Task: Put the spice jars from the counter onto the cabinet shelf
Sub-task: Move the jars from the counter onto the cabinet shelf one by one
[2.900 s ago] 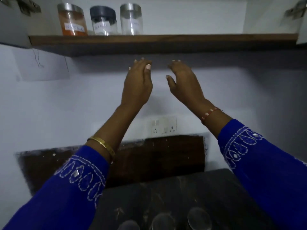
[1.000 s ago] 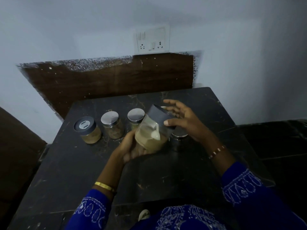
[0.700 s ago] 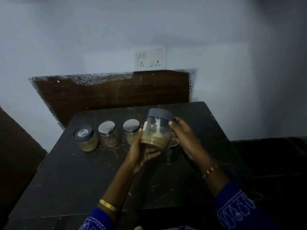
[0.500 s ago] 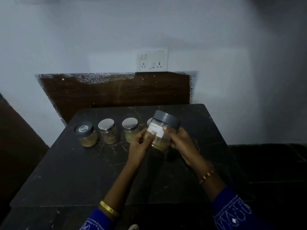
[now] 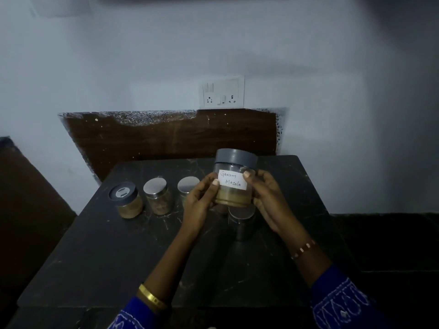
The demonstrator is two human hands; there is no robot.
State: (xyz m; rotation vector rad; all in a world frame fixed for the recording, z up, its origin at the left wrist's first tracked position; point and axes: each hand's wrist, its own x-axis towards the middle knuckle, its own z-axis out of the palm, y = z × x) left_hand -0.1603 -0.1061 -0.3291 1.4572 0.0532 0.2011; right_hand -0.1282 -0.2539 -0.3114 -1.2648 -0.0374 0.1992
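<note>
Grey-lidded jar [image 5: 234, 180]: gripped upright between left hand [image 5: 199, 200] and right hand [image 5: 267, 199], above the counter [image 5: 95, 257] near its back edge.
Advice: keep it upright while lifting to the shelf.
Remaining jars [image 5: 156, 197]: along the counter's back edge, left.

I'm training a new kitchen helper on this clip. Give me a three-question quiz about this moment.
1. What is written on the label of the held jar?
2. True or false: only the left hand holds that jar, while the right hand rests on the counter.
3. The jar farthest left on the counter has: A) a shiny metal lid, B) a dark lid, C) no lid.

Key: 1. Garam Masala. 2. False; both hands grip it. 3. B.
</note>
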